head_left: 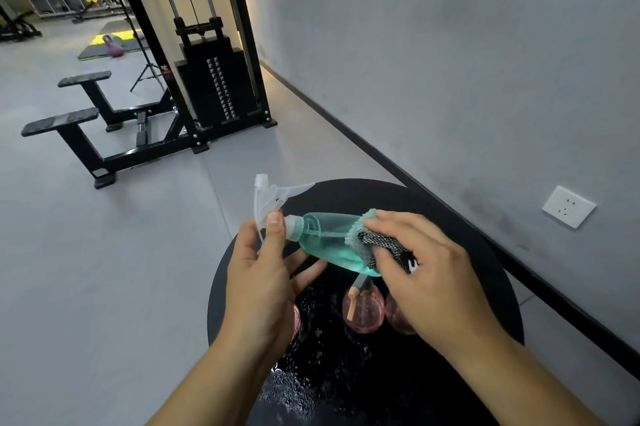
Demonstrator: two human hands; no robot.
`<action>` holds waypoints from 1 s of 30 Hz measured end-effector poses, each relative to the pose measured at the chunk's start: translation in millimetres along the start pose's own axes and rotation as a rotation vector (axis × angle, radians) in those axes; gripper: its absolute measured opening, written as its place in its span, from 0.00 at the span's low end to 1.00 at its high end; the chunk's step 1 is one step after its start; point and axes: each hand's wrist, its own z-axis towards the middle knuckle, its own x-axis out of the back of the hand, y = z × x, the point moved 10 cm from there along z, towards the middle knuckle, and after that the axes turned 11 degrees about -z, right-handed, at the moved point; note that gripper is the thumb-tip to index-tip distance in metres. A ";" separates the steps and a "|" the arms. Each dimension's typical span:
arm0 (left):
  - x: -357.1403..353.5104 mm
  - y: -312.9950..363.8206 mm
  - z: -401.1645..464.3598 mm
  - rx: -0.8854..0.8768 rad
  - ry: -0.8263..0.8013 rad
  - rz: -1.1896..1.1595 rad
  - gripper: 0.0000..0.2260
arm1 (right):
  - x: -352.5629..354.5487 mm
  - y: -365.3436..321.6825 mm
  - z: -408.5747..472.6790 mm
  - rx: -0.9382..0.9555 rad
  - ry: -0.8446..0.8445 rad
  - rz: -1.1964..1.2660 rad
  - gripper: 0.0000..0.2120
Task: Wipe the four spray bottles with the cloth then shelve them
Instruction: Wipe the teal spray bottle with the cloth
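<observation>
Partly hand-hidden, pink bottles below.

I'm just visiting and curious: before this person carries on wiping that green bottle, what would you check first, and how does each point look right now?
1. Bottle held firmly: ok. The left hand grips the green spray bottle at its neck, under the white trigger head.
2. Cloth on the bottle: ok. The right hand presses the cloth against the bottle's lower end.
3. Bottle clear of the table: ok. It is lifted and tilted above the round black table.
4. Table dry: not ok. Water drops lie on its near part.
5. Other bottles waiting: cannot tell fully. Pink bottles stand below the hands, partly hidden.
6. Shelf in reach: cannot tell.
</observation>
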 end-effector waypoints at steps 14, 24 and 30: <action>-0.8 2.4 5.6 0.075 -0.050 -0.012 0.08 | 16.3 25.1 10.1 -0.184 0.034 0.236 0.12; 14.5 -5.9 6.6 0.083 0.152 -0.006 0.18 | 5.5 3.1 -0.8 -0.066 0.026 0.220 0.17; 13.3 -8.2 10.0 0.140 0.126 -0.117 0.20 | 1.4 8.6 -0.5 -0.128 0.013 0.292 0.16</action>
